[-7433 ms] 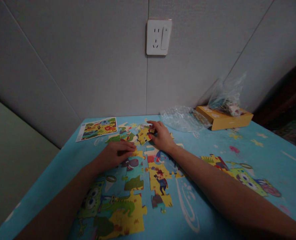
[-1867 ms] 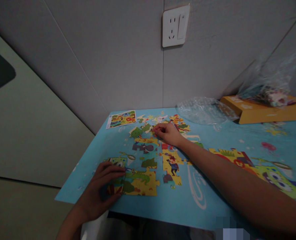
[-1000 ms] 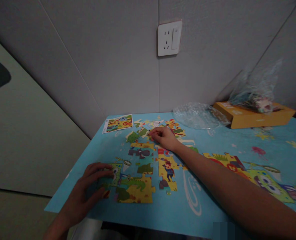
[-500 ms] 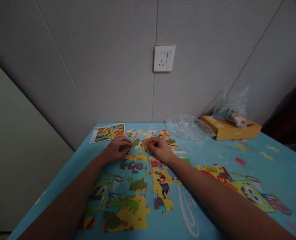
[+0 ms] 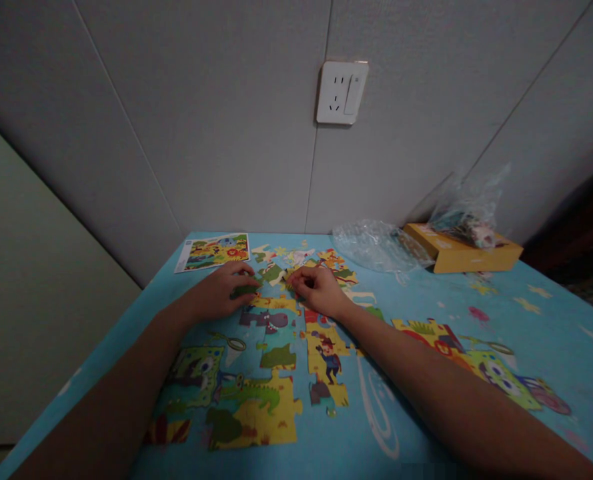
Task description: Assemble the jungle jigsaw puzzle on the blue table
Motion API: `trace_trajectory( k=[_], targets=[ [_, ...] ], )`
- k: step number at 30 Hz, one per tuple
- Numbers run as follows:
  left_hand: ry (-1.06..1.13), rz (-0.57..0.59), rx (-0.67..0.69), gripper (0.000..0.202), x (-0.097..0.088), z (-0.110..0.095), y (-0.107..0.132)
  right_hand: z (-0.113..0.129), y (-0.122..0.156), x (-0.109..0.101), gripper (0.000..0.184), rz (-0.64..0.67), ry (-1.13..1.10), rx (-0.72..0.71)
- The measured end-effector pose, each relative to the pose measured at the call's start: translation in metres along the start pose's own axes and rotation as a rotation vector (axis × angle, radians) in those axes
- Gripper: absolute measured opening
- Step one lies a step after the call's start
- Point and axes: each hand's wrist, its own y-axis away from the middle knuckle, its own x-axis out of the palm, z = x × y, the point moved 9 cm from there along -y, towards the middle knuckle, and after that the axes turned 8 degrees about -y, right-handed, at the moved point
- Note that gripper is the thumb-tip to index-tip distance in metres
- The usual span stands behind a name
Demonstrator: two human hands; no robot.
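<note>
My left hand [image 5: 226, 288] rests at the far part of the table, its thumb and fingers apart around a green jigsaw piece [image 5: 247, 289]. To its right, my right hand [image 5: 322, 289] has thumb and forefinger pinched on a yellow-green puzzle piece [image 5: 290, 275], mostly covered by the fingertips. Between the hands lies a green-and-white piece [image 5: 272, 273]. Nearer me are joined sections: one with a purple hippo [image 5: 276, 322], one with a crocodile [image 5: 256, 400], and a strip with a figure in a hat [image 5: 330, 360].
A printed reference picture [image 5: 213, 252] lies at the back left. Loose pieces [image 5: 331, 258] are scattered behind my hands. Clear plastic wrap [image 5: 376, 247] and a yellow box [image 5: 469, 257] with a plastic bag [image 5: 469, 217] stand back right. A lion section [image 5: 431, 343] lies beyond my right forearm.
My left hand has shifted slightly left, its fingers spreading wider from the green piece. My right hand keeps its pinch in nearly the same place. The view has tilted down a little.
</note>
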Motion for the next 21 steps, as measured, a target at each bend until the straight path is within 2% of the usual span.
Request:
trace_trajectory(
  k=[3, 6, 8, 10, 12, 14, 16, 18, 21],
  targets=[
    [-0.022, 0.077, -0.122, 0.028, -0.014, 0.005, 0.022, -0.001, -0.001, 0.000, 0.021, 0.003, -0.008, -0.007],
    [-0.040, 0.112, -0.261, 0.047, -0.024, 0.003, 0.077, 0.000, -0.002, 0.000, 0.020, 0.002, -0.024, -0.027],
    [0.005, 0.159, -0.242, 0.054, -0.021, -0.011, 0.121, 0.001, -0.002, 0.000, 0.020, 0.005, -0.037, -0.037],
    [0.008, 0.135, -0.206, 0.065, -0.020, -0.026, 0.159, 0.002, -0.002, 0.001, 0.019, 0.006, -0.047, -0.041],
    [-0.035, 0.081, -0.215, 0.062, -0.021, -0.033, 0.186, 0.003, -0.002, 0.001, 0.019, 0.006, -0.052, -0.044],
    [-0.049, 0.023, -0.213, 0.050, -0.021, -0.038, 0.197, 0.004, -0.001, 0.001, 0.021, 0.007, -0.051, -0.045],
    [-0.064, -0.031, -0.218, 0.048, -0.022, -0.038, 0.196, 0.004, -0.002, 0.001, 0.023, 0.006, -0.047, -0.042],
    [-0.085, -0.041, -0.233, 0.052, -0.022, -0.034, 0.186, 0.004, -0.002, 0.001, 0.023, 0.002, -0.043, -0.038],
    [-0.060, 0.025, -0.204, 0.052, -0.021, -0.030, 0.156, 0.004, -0.002, 0.000, 0.022, -0.010, -0.032, -0.031]
  ],
)
